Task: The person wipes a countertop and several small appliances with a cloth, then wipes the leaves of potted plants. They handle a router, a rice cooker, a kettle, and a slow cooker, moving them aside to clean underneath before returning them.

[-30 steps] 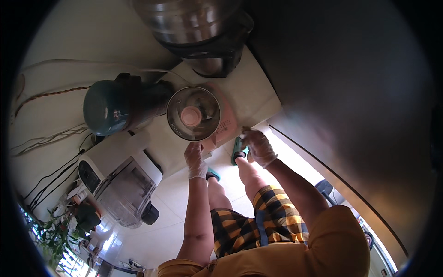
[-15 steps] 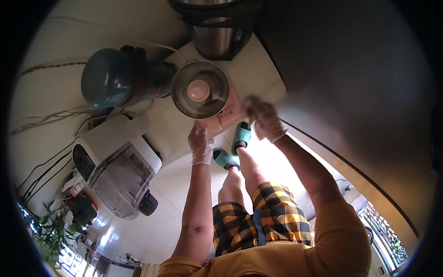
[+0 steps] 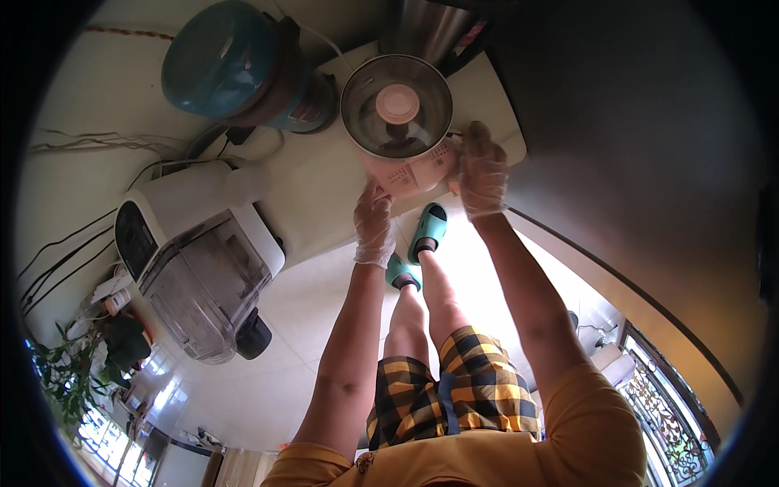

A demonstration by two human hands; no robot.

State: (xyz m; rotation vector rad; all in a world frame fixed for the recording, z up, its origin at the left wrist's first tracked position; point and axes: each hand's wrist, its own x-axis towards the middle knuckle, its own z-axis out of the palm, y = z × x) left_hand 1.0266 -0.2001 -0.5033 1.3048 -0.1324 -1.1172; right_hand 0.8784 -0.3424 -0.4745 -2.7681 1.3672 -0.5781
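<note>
Left hand [image 3: 374, 227]: at pot's [image 3: 398, 107] near-left corner, grip cannot be told | Right hand [image 3: 484, 174]: at right side, fingers blurred, state unclear

One round pink glass-lidded appliance [image 3: 398, 122]; behind it, one steel vessel [image 3: 426, 36]; left of it, one teal-domed appliance [image 3: 221, 61], one white clear-binned machine [image 3: 203, 276]; beside it, two clear-gloved hands [image 3: 374, 223] [image 3: 484, 174]; below it, two mint-green slippers [image 3: 430, 229] [image 3: 398, 269].
</note>
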